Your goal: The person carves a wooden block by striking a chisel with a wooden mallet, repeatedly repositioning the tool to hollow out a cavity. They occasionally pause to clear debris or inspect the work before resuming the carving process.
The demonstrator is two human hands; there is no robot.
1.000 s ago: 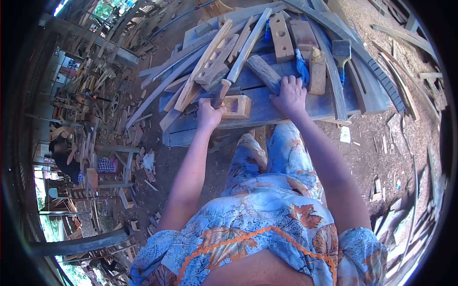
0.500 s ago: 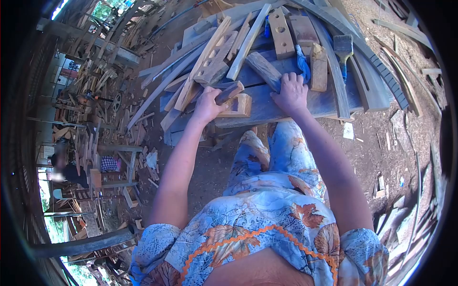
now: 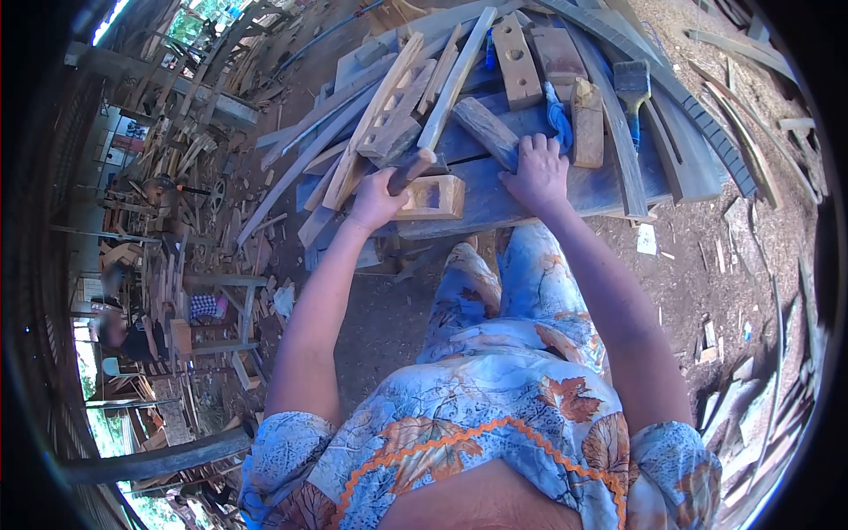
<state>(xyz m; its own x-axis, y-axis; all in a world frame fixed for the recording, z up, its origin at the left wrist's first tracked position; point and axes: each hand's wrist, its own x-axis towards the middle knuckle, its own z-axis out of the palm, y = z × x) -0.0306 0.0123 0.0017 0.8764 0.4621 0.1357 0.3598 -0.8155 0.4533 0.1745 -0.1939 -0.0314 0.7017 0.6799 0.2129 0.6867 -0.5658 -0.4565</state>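
Observation:
My left hand (image 3: pixel 378 201) is closed around a short, dark piece of wood (image 3: pixel 410 171) that tilts up toward the right. Just beneath that piece, a pale wooden block with a rectangular recess (image 3: pixel 449 198) lies near the bench's front edge. My right hand (image 3: pixel 539 175) is at the near end of a greyish wooden block (image 3: pixel 484 129), its thumb and fingers curled about that end; the grip underneath is hidden. Beside the right fingers are a blue crumpled thing (image 3: pixel 557 120) and an upright-lying wooden block (image 3: pixel 587 124).
Strips and boards cover the bench (image 3: pixel 530 205). A block with round holes (image 3: pixel 516 64), a mortised piece (image 3: pixel 394 124) and a paintbrush (image 3: pixel 632 88) lie farther back. Wood scraps litter the ground. At far left is another person (image 3: pixel 141 340).
My left hand has shifted slightly left and toward me, tilting the dark piece more upright and uncovering more of the recessed block. My right hand stays about where it was.

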